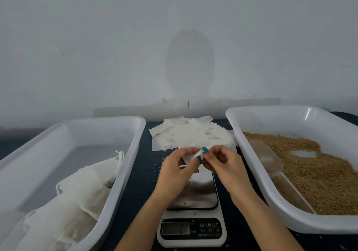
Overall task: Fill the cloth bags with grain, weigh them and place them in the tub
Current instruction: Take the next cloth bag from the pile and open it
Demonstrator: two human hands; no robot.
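Left hand [175,166] and right hand [226,164] both pinch one thin white cloth bag [190,156] above the steel-topped digital scale [195,192]. Narrow strips of dark table [144,175] separate the scale from the white plastic tub [106,122] of filled bags [81,188] on the left and the brown grain [319,173] on the right.

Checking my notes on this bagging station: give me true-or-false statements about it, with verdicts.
1. The left hand and right hand pinch a cloth bag above the scale. True.
2. Filled bags lie in the left tub. True.
3. The scoop lies in the left tub. False: it lies on the grain in the right tub.
4. The pile of empty bags sits inside the right tub. False: it lies on the table between the tubs.
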